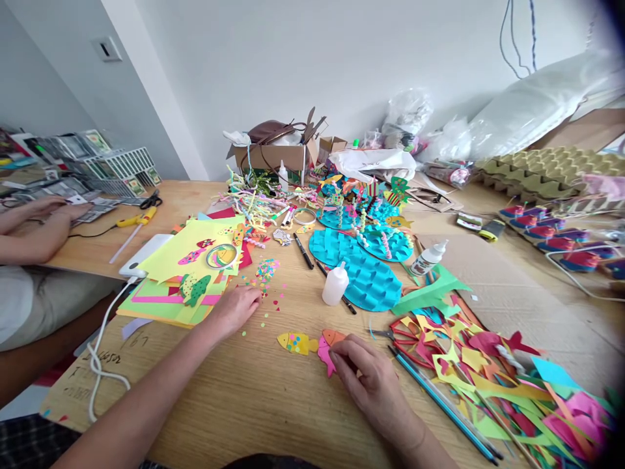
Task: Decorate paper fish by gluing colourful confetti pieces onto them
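Note:
My left hand (pixel 236 309) rests over the wooden table with its fingers curled together, beside a scatter of small coloured paper dots (pixel 267 268). Whatever its fingertips pinch, if anything, is too small to make out. My right hand (pixel 374 381) is bent over a pink paper fish (pixel 324 352), its thumb and fingers closed at the fish's edge. An orange paper fish (pixel 333 336) lies partly behind those fingers. To their left is a yellow paper fish (pixel 295 343) with coloured dots on it. Beyond stands a white squeeze bottle (pixel 335 284), upright.
Blue oval bases (pixel 371 277) lie at the centre, a glue bottle (pixel 429 258) beside them. Paper scraps (pixel 493 371), red-handled scissors (pixel 410 335) and pencils (pixel 444 404) crowd the right. Paper sheets (pixel 170 303) and a white cable (pixel 99 352) lie left; another person's hands (pixel 63 210) are farther left.

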`<action>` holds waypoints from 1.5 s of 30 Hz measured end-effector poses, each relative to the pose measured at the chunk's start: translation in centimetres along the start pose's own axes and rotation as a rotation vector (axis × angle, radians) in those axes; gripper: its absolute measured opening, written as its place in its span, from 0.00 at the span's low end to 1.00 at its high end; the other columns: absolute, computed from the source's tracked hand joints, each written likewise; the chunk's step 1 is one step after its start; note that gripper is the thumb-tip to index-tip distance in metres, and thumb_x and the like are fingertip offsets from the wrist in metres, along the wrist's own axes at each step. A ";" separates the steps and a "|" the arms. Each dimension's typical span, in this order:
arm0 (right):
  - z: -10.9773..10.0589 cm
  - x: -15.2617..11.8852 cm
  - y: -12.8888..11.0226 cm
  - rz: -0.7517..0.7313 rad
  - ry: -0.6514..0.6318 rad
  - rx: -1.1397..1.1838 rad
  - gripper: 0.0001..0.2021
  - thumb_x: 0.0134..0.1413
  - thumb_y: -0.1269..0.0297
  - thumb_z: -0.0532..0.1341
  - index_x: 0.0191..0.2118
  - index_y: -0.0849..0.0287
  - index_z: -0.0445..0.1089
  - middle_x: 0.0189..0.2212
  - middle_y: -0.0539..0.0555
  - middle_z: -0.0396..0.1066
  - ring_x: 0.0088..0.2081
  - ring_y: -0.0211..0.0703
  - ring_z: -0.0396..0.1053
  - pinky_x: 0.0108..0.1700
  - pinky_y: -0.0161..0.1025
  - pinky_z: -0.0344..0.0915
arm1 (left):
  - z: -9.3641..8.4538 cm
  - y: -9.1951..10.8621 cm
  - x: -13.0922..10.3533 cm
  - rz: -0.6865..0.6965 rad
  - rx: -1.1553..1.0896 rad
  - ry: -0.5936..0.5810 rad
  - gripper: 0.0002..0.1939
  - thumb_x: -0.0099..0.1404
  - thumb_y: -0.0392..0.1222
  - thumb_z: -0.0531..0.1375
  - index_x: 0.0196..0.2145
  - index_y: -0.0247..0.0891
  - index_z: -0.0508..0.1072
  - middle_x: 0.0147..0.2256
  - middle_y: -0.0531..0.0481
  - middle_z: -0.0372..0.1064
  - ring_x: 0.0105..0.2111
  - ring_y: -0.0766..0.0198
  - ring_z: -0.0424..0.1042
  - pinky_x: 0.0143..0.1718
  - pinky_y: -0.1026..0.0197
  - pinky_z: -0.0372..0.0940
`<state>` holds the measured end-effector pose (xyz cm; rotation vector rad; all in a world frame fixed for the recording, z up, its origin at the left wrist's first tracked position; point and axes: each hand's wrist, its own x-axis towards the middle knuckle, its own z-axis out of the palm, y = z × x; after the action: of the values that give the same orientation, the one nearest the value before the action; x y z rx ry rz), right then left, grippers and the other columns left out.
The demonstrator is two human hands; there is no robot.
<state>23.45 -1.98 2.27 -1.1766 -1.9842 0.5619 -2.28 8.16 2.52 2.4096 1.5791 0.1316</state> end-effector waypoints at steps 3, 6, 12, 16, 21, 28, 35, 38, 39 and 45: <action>0.0 0.0 0.1 0.005 -0.010 -0.005 0.08 0.56 0.70 0.50 0.28 0.59 0.62 0.23 0.51 0.62 0.24 0.36 0.61 0.26 0.32 0.56 | -0.4 -0.6 0.1 -0.046 -0.086 0.016 0.08 0.57 0.33 0.49 0.26 0.38 0.67 0.26 0.53 0.66 0.27 0.65 0.64 0.29 0.66 0.56; 0.1 0.0 0.3 0.009 -0.021 -0.004 0.08 0.56 0.70 0.50 0.29 0.59 0.62 0.23 0.50 0.63 0.25 0.36 0.62 0.26 0.32 0.56 | -0.8 -1.2 0.2 -0.092 -0.172 0.020 0.08 0.56 0.36 0.50 0.26 0.37 0.68 0.24 0.54 0.66 0.25 0.67 0.64 0.25 0.68 0.55; 0.1 -0.2 0.4 0.020 -0.050 -0.004 0.08 0.56 0.70 0.50 0.29 0.59 0.62 0.24 0.51 0.63 0.25 0.36 0.63 0.27 0.32 0.57 | -0.6 -2.2 0.2 -0.141 -0.269 0.009 0.09 0.55 0.40 0.50 0.26 0.36 0.69 0.23 0.54 0.67 0.24 0.66 0.64 0.24 0.68 0.55; 0.0 0.0 0.3 0.037 -0.067 -0.011 0.09 0.57 0.69 0.49 0.28 0.59 0.63 0.24 0.51 0.64 0.25 0.36 0.63 0.27 0.32 0.57 | -0.5 -2.0 0.0 -0.138 -0.273 0.002 0.09 0.55 0.39 0.50 0.25 0.36 0.68 0.22 0.54 0.66 0.24 0.66 0.64 0.25 0.67 0.55; 0.2 0.1 0.4 0.061 -0.087 -0.026 0.10 0.57 0.68 0.49 0.28 0.59 0.63 0.24 0.51 0.63 0.25 0.36 0.63 0.27 0.32 0.57 | -0.6 -0.3 -1.4 -0.050 -0.230 -0.054 0.06 0.54 0.35 0.52 0.26 0.38 0.68 0.26 0.55 0.67 0.28 0.67 0.65 0.29 0.68 0.55; 0.2 0.1 0.4 0.065 -0.113 -0.025 0.10 0.57 0.68 0.48 0.29 0.59 0.63 0.25 0.51 0.64 0.26 0.36 0.64 0.27 0.32 0.58 | 1.1 0.9 -3.3 0.016 -0.050 -0.094 0.03 0.55 0.33 0.54 0.27 0.38 0.67 0.29 0.52 0.65 0.31 0.64 0.64 0.32 0.65 0.56; 0.3 0.1 0.4 0.073 -0.122 -0.039 0.10 0.57 0.68 0.48 0.28 0.59 0.63 0.25 0.52 0.65 0.26 0.37 0.64 0.27 0.33 0.59 | 1.0 2.1 -3.2 0.079 0.151 -0.107 0.06 0.58 0.32 0.51 0.29 0.37 0.67 0.32 0.49 0.65 0.35 0.61 0.65 0.37 0.61 0.59; 0.3 0.0 0.5 0.074 -0.123 -0.036 0.10 0.57 0.68 0.48 0.28 0.59 0.63 0.25 0.52 0.65 0.26 0.37 0.64 0.27 0.32 0.59 | 1.2 2.6 -3.0 0.066 0.215 -0.130 0.09 0.57 0.29 0.50 0.29 0.37 0.68 0.33 0.47 0.66 0.36 0.59 0.65 0.38 0.59 0.59; 0.3 0.0 0.4 0.075 -0.124 -0.036 0.10 0.57 0.68 0.48 0.28 0.59 0.63 0.25 0.52 0.65 0.26 0.37 0.64 0.27 0.32 0.59 | 1.3 2.7 -3.0 0.055 0.225 -0.124 0.10 0.57 0.28 0.49 0.29 0.37 0.68 0.33 0.47 0.66 0.37 0.59 0.65 0.39 0.59 0.59; 0.2 0.2 0.3 0.090 -0.123 -0.031 0.09 0.57 0.68 0.49 0.28 0.59 0.64 0.25 0.52 0.65 0.27 0.37 0.65 0.28 0.32 0.59 | 1.9 2.7 -3.1 0.079 0.244 -0.082 0.14 0.57 0.26 0.46 0.31 0.37 0.68 0.34 0.45 0.67 0.39 0.57 0.64 0.41 0.58 0.59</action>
<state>23.38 -1.70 2.03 -1.2824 -2.0576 0.6654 -0.75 3.98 1.59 2.6239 1.5422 -0.1519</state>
